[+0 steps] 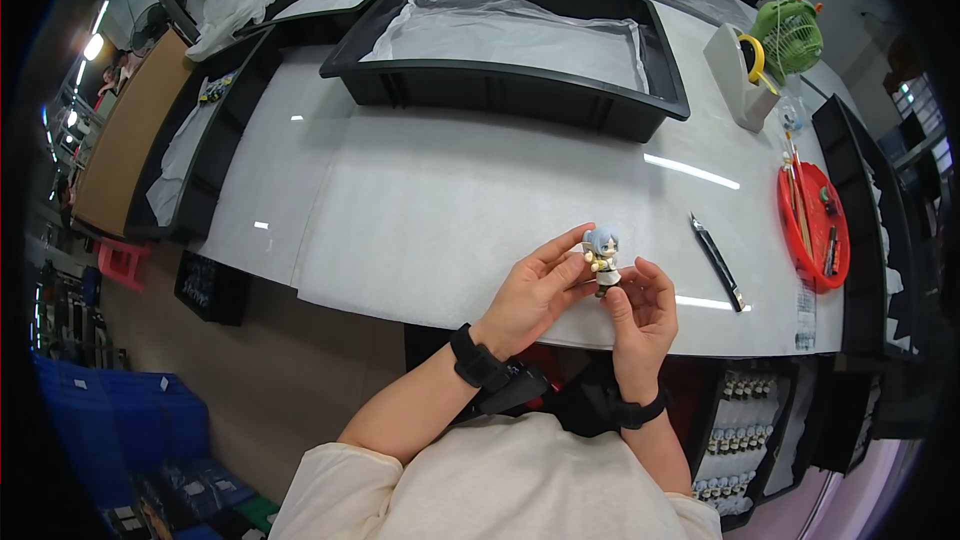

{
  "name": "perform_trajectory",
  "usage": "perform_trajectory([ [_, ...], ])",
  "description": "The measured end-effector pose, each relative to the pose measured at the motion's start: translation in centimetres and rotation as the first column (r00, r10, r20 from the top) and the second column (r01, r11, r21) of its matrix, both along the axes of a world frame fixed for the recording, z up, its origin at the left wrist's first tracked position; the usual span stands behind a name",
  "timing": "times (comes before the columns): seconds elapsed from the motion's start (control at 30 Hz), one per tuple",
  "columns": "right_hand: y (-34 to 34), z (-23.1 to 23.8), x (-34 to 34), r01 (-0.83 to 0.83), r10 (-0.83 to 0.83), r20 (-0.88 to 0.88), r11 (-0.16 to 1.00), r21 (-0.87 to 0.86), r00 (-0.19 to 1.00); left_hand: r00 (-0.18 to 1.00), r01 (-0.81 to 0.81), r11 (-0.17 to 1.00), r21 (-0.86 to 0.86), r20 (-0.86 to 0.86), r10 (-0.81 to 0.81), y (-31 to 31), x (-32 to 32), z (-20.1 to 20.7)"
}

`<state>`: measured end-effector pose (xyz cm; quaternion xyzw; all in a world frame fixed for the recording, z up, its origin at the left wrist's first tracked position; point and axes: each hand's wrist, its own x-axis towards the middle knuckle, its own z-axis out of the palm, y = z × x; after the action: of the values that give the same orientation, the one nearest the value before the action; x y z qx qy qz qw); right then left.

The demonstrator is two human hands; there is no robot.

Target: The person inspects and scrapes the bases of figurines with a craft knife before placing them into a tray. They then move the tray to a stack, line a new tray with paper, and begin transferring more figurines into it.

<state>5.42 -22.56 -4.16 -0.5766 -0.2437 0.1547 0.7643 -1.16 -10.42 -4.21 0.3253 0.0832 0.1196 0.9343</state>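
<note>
A small figurine [607,266] with pale blue hair and a white and dark outfit stands upright between my hands, just over the table's front edge. My left hand [540,292] pinches it from the left with thumb and fingers. From the right, my right hand [643,318] curls around its lower part, the thumb tip against the legs. To the right of my hands lies a craft knife [717,262] with a black and silver handle, on the white table [450,200].
A large black tray [500,85] lined with white sheet stands at the back. Right of it are a white holder [735,75], a green fan [788,35] and a red basket [845,240] of tools. Another black tray [225,130] stands left. Rows of figurines [738,438] sit in a low tray lower right.
</note>
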Motion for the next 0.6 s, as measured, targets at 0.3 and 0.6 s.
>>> perform_trajectory([
  [0.3, -0.16, 0.12, 0.08, -0.026, 0.026, 0.009, 1.0, 0.013, 1.0, 1.0, 0.009, 1.0, -0.022, 0.0, -0.009, 0.04, 0.08, 0.06],
  [0.6, -0.21, 0.1, 0.06, -0.031, 0.03, 0.014, 0.999, 0.02, 0.999, 1.0, 0.005, 1.0, 0.03, -0.005, -0.004, -0.06, 0.0, 0.18],
])
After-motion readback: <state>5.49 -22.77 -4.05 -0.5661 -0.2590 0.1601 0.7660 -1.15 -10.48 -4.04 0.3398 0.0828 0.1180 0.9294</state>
